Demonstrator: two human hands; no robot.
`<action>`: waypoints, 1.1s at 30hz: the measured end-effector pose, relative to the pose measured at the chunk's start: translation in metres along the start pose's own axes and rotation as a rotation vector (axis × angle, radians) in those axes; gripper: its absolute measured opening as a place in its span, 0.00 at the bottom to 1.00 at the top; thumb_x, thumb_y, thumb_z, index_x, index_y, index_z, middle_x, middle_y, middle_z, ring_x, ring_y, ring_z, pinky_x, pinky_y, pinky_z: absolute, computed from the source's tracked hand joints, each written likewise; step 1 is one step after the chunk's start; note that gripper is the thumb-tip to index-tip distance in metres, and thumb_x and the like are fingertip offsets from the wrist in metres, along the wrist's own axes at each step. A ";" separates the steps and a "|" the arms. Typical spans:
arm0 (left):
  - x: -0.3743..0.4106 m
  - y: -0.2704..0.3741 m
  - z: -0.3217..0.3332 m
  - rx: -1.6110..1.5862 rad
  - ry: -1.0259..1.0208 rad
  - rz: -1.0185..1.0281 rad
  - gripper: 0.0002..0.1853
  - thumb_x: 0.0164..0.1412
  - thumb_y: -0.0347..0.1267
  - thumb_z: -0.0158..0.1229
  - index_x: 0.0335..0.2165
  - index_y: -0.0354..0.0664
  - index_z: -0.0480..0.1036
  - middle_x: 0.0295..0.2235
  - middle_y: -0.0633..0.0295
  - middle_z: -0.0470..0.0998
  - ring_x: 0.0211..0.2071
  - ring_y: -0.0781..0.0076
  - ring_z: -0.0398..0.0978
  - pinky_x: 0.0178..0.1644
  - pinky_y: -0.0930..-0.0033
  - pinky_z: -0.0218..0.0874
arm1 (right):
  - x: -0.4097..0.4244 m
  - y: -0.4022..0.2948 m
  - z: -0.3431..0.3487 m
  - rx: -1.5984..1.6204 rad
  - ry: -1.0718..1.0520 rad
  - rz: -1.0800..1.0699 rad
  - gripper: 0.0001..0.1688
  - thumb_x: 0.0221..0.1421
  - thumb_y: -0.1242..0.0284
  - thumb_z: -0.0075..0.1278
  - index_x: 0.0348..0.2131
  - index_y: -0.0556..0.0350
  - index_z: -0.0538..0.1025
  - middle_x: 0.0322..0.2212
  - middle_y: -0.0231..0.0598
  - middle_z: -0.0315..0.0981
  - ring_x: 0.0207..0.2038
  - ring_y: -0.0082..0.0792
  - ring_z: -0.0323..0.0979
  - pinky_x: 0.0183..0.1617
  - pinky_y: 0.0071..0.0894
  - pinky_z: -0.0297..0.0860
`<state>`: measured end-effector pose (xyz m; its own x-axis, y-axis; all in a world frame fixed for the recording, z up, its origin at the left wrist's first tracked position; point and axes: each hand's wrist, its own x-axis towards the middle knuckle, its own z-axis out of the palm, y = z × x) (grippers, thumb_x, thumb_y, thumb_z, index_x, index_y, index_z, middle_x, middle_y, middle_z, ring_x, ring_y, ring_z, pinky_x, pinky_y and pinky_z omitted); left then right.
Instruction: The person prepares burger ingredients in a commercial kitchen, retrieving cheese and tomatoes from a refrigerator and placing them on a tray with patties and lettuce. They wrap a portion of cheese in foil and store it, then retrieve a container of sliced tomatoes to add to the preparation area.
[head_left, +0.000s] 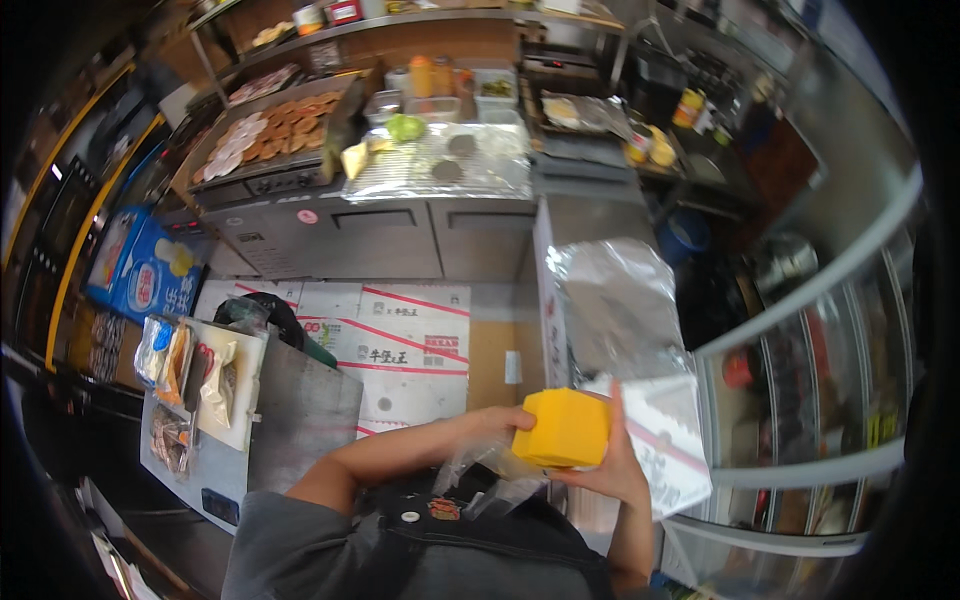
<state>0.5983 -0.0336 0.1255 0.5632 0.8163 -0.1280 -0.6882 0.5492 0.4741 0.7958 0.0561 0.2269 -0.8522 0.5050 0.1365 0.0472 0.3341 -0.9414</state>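
Observation:
A thick yellow block, which looks like stacked cheese slices (562, 429), is held between both hands in front of the body. My left hand (504, 424) grips its left side, with the thumb against the upper edge. My right hand (619, 457) supports its right side and underside, fingers spread along the edge. Clear plastic wrap (491, 476) hangs below the block, near my left hand, over the dark apron. Just beyond my right hand lie a printed white sheet (664, 435) and a foil-covered surface (619, 307).
Ahead, a griddle holds many patties (289, 127) beside a foil-covered prep counter (420, 169) with lettuce (405, 127) and sauce bottles (421, 76). At left, a cutting board (244, 405) carries bagged food. A glass-door refrigerator (810, 476) stands at right; flattened cardboard (412, 337) covers the floor.

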 end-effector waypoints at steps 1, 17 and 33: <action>-0.021 0.020 -0.012 -0.011 0.044 0.034 0.41 0.53 0.52 0.55 0.58 0.46 0.53 0.52 0.58 0.66 0.51 0.67 0.66 0.52 0.66 0.59 | 0.034 0.003 0.013 -0.088 -0.081 0.008 0.72 0.29 0.64 0.71 0.62 0.59 0.41 0.56 0.53 0.53 0.57 0.47 0.58 0.58 0.40 0.58; -0.142 0.302 -0.173 -0.123 0.400 0.288 0.42 0.55 0.65 0.38 0.56 0.46 0.57 0.53 0.52 0.65 0.18 0.86 0.55 0.22 0.85 0.50 | 0.460 0.119 0.123 0.771 -0.507 0.335 0.55 0.36 0.76 0.64 0.61 0.55 0.53 0.55 0.38 0.58 0.57 0.32 0.58 0.60 0.30 0.55; -0.282 0.441 -0.323 -0.778 1.433 1.100 0.27 0.57 0.54 0.50 0.46 0.47 0.69 0.38 0.63 0.74 0.18 0.81 0.67 0.20 0.82 0.58 | 0.901 0.351 0.077 0.236 0.075 0.097 0.55 0.31 0.81 0.67 0.58 0.57 0.55 0.50 0.44 0.62 0.50 0.36 0.66 0.51 0.32 0.66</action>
<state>-0.0116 0.0361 0.0889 -0.6228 0.1009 -0.7758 -0.6650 -0.5908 0.4569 0.0042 0.5678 -0.0045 -0.8086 0.5857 0.0565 -0.0038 0.0908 -0.9959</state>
